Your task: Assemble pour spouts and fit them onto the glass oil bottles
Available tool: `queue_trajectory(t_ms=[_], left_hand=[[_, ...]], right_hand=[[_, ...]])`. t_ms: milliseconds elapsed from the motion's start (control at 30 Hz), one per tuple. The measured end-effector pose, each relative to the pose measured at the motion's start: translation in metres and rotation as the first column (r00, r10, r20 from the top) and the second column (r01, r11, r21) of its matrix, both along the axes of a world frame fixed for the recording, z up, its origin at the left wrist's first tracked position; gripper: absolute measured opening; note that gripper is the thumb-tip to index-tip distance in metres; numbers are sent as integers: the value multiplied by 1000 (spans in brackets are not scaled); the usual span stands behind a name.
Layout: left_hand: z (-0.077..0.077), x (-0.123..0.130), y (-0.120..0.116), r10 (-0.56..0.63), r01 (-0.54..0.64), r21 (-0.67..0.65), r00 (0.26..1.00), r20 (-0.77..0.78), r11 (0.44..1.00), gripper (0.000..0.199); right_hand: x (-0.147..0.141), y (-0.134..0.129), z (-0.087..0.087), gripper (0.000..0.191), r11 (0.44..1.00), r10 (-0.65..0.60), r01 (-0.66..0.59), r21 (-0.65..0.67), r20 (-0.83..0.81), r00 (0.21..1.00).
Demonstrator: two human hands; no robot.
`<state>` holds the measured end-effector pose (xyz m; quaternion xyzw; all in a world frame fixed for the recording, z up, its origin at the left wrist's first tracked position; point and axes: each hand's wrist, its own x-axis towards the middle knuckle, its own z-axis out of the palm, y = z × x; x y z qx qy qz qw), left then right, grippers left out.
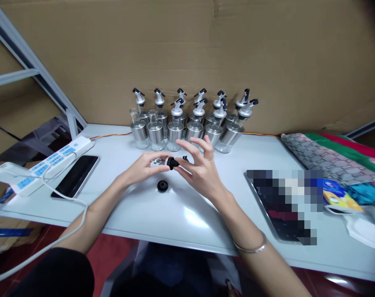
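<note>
Over the middle of the table, my left hand (pixel 147 167) grips a silver-and-black pourer spout (pixel 172 163), its ribbed black stopper pointing right. The thumb and index finger of my right hand (pixel 201 169) close on the stopper's tip; the other fingers are spread upward. A small black piece (pixel 185 158) shows by the right index finger; whether it is held is unclear. Below the hands lies a round black part (pixel 162 186). Behind them stand several glass bottles with steel sleeves (pixel 175 131), most topped with pourers. Two at the front left, including this open-necked bottle (pixel 139 131), have none.
To the left lie a white power strip (pixel 51 163), a black phone (pixel 76 176) and a white cable (pixel 82 218) crossing my left forearm. At right are a dark tablet (pixel 268 206), a yellow-and-blue packet (pixel 338 196) and patterned fabric (pixel 317 159). Cardboard (pixel 187 49) backs the table.
</note>
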<state>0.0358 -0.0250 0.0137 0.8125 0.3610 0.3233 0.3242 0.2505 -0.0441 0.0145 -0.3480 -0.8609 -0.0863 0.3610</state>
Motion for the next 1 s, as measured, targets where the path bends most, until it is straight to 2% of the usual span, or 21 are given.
queue_trajectory(t_ms=[100,167,267,367,433,500,533,567,633,700,767,867,1000], left_hand=[[1,-3,1,28,-22,-70,996,86,997,24],[1,-2,-1,70,-64,-60,993,92,996,23],[-2,6,-5,73,-72,69,997,-14,995,26],[-9,13,-6,114,-74,282,985,-130,957,23],[-13,13,-5,191,-134,375,974,-119,917,21],[-13,10,-2,254,-203,423,965,-65,883,21],[-13,9,-1,273,-218,440,960,-65,871,21],[-13,7,0,286,-216,460,954,-87,861,21],[-13,5,1,294,-170,494,937,-186,853,21],[-14,5,1,284,-105,507,914,-290,856,21],[-16,6,1,261,-54,502,899,-351,863,20],[-18,8,0,223,-6,487,894,-389,873,19],[-17,8,-1,193,34,493,895,-401,869,19]], right_hand=[[0,-3,3,17,1000,14,-14,8,-42,999],[0,-4,3,25,999,-6,11,36,-134,991],[-1,0,-3,28,999,-19,25,29,-208,978],[2,9,-8,27,995,-4,-17,-94,-220,976],[11,16,-7,23,979,-115,43,-199,-364,924],[26,22,-3,23,930,-322,174,-324,-487,812],[34,26,-2,25,883,-434,256,-393,-477,765],[43,29,-2,25,825,-524,330,-458,-405,749],[58,34,-7,26,709,-643,492,-505,-175,745],[69,38,-14,33,588,-694,615,-525,62,717],[75,39,-22,36,513,-695,671,-536,199,691],[81,39,-27,38,484,-675,672,-561,249,694],[87,40,-23,42,458,-626,648,-609,297,721]])
